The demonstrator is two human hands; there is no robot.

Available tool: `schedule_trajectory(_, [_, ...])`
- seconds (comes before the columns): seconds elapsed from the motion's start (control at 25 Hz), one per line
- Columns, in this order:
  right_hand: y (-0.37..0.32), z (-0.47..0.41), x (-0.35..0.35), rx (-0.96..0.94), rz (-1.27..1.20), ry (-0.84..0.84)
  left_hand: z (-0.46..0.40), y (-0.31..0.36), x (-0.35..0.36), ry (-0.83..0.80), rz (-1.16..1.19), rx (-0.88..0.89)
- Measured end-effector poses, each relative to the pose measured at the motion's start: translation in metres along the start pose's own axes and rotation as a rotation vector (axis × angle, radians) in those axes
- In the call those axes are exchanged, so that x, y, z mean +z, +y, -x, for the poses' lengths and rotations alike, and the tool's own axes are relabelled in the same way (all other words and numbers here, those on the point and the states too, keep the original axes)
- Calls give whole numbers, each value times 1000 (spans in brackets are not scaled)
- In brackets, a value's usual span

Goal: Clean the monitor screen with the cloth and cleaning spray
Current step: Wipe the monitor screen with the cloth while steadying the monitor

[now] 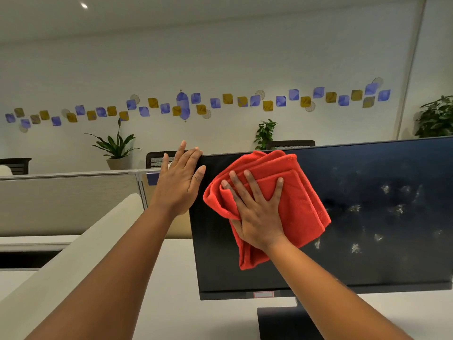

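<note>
A black monitor (367, 261) stands on the white desk, its dark screen facing me. White spray droplets (355, 247) speckle the right half of the screen. My right hand (257, 212) lies flat on a folded red cloth (304, 204), pressing it against the screen's upper left part. My left hand (179, 177) rests on the monitor's top left corner, fingers over the edge and thumb on the front bezel. No spray bottle is in view.
The monitor's black stand base (286, 322) sits on the white desk (171, 278). A beige partition (68, 204) runs behind the desk at left. Potted plants (115, 148) and dark chair backs stand along the far wall.
</note>
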State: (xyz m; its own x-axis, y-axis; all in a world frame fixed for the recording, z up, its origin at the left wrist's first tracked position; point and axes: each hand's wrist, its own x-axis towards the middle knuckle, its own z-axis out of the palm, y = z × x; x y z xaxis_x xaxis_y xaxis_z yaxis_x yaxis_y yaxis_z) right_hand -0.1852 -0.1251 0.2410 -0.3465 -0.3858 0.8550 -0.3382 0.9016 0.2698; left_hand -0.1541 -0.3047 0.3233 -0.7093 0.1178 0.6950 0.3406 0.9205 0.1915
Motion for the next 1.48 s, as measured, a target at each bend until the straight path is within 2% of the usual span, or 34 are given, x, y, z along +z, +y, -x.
schedule_trajectory(0.28, [-11,-25,-7,58,-74,22,0,-7,-9,-58,46,-4])
schedule_trajectory(0.52, [-21,-28,-7,220,-181,105,-3,-2,-9,-77,83,-15])
schedule_trajectory(0.92, [-13,-2,7,48,-36,62,-3,-2,-11,-91,47,-22])
schedule_trajectory(1.16, [-14,-42,-6,137,-58,120,-5,-1,-11,-101,110,-25])
schedule_trajectory(1.32, [-28,-40,-2,17,-67,68,0,-3,-12,-80,114,-40])
schedule_trajectory(1.48, [-40,9,15,-110,-17,-33,-2,1,-11,-71,27,-39])
